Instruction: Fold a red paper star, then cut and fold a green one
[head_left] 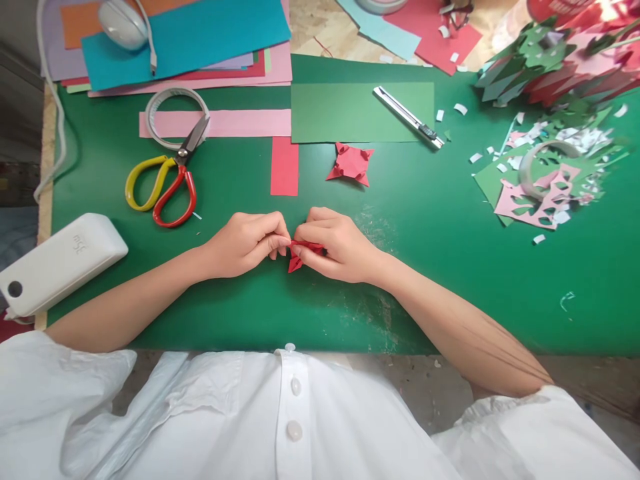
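Between my hands, over the near middle of the green table, is a small folded piece of red paper [296, 261] with pointed tips. My right hand [336, 243] grips its body, thumb in front and fingers behind, hiding part of it. My left hand [255, 241] is closed too, pinching its left edge between thumb and forefinger. Just beyond my right hand lies a red folded paper star [350, 164] with curled points. A flat red paper strip [285, 167] rests beyond my left hand.
Scissors [183, 157] with yellow and red handles lie at left, against a tape roll [150, 120]. A white power bank [65, 263] is at the left edge. A utility knife [405, 115] rests on green paper [330, 113]. Paper scraps [537, 207] spread at right.
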The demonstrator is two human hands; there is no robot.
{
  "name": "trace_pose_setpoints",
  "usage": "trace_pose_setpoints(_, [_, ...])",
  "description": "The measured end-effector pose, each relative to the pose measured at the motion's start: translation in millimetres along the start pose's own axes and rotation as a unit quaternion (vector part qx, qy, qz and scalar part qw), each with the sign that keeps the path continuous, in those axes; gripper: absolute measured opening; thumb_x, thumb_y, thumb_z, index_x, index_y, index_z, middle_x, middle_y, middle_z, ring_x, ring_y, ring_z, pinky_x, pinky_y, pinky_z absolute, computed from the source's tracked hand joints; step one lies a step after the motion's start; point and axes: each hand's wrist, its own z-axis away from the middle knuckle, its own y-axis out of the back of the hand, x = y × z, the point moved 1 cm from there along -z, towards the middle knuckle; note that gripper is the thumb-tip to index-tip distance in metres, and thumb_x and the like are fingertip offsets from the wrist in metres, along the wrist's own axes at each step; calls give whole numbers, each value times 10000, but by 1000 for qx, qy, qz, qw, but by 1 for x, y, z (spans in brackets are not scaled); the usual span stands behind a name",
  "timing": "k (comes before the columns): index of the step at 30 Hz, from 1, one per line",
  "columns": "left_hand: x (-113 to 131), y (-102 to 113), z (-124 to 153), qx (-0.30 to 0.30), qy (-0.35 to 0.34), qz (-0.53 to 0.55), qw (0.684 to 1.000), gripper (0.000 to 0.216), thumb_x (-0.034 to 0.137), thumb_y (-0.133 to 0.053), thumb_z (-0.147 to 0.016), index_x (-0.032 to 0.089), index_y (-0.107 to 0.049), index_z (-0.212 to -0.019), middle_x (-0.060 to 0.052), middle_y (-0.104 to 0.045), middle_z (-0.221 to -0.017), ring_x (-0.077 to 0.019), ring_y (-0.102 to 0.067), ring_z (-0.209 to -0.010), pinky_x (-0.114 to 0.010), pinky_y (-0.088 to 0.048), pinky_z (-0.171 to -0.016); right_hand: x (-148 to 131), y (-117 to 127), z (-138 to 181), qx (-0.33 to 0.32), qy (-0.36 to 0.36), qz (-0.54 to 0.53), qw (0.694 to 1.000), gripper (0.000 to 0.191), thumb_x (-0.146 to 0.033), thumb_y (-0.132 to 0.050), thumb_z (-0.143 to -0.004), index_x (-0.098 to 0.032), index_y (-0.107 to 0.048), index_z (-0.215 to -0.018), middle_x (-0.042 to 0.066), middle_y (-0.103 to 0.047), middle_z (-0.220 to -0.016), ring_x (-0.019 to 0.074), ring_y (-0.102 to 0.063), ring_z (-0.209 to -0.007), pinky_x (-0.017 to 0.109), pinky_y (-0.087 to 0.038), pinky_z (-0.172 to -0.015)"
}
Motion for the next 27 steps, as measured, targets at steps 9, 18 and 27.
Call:
trace_pose_setpoints(9, [1,2,-2,39,32,66,997,240,312,-541,-984,172,-552,-789,25,-677,-636,-65,-640,-512,-134,-496,-503,-1,6,-1,47,-59,-88,993,210,-313,-557,-973,-192,-533,-804,-32,-531,-692,106,-458,-679,236,-354,-645])
trace_pose_setpoints(18, [-3,0,1,41,14,10,999,209,367,-596,-942,188,-541,-849,28,-636,-689,-65,-596,-552,-163,-468,-526,-1,7,-2,46,-69,-108,991,204,-313,-565,-973,-195,-540,-810,-32,-569,-713,101,-491,-687,233,-365,-660])
trace_pose_setpoints(27, [-1,-1,2,43,-9,23,999,52,200,-602,-937,203,-649,-917,50,-678,-712,-49,-638,-571,-147,-476,-573,0,5,-2,57,-53,-87,993,132,-271,-560,-972,-181,-577,-877,-22,-616,-769,92,-524,-696,218,-389,-663])
